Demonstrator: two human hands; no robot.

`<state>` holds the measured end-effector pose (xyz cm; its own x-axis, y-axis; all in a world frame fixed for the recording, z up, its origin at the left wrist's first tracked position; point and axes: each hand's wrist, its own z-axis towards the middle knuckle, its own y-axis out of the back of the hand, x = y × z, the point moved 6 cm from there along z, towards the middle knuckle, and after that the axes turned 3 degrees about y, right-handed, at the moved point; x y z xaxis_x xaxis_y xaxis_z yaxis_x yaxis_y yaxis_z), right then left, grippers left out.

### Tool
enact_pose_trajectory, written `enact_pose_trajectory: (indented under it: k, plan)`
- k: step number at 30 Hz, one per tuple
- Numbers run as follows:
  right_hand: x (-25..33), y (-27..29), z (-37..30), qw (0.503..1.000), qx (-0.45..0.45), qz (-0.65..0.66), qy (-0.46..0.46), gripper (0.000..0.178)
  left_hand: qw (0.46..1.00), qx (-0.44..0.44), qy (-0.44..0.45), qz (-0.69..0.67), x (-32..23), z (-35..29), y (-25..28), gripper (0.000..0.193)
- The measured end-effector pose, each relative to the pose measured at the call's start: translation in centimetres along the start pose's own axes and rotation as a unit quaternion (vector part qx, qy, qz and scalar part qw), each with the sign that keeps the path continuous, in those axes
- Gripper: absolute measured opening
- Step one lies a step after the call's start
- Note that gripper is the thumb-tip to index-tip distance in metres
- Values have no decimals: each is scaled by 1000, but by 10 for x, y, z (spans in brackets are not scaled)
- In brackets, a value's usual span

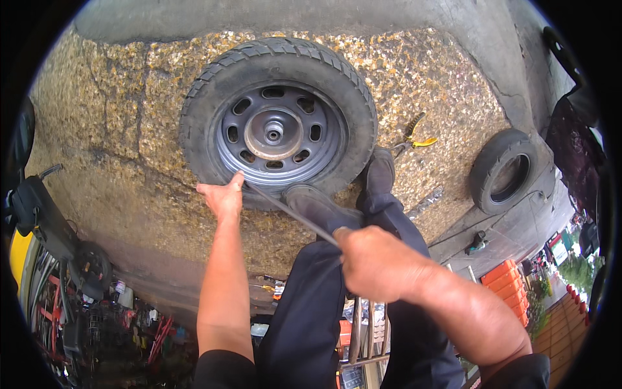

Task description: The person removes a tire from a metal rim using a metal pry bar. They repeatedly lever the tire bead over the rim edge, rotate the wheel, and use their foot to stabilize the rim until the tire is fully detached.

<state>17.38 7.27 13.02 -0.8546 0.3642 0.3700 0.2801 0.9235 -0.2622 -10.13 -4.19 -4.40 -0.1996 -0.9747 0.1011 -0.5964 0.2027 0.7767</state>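
A black motor-tyre (278,58) on a grey steel rim (274,159) lies flat on the ground ahead of me. My left hand (223,196) rests on the tyre's near left sidewall, thumb and fingers apart, the thumb close to the rim edge. Closed in a fist, my right hand (382,262) grips one end of a long metal tyre lever (295,214). The lever slants up and left, its far end at the rim's near edge beside my left thumb; its tip is hidden. One dark shoe (314,201) is on the near part of the tyre.
Pliers with yellow and black handles (418,133) lie right of the wheel. A smaller loose tyre (502,172) is farther right. My other shoe (380,170) stands against the wheel's right side. A dark tool (476,243) lies near the right edge; parts and vehicles crowd the lower left.
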Motion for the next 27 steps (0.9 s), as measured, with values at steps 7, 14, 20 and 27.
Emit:
enact_pose_trajectory:
  k: [7, 14, 20, 27]
  plan:
    - [13, 10, 6, 999, 18, -28, -13, 21, 1000, -12, 5, 17, -3, -7, -3, 110]
    - [23, -113, -13, 994, -106, -17, 0, 60, 999, -24, -5, -21, 5, -11, 0, 98]
    - [25, -124, -9, 994, -110, -21, -19, 61, 1000, -10, 6, -6, 10, -6, -5, 101]
    - [19, -120, -4, 995, -98, -8, 10, 59, 1000, -3, 8, -21, 16, -6, -7, 101]
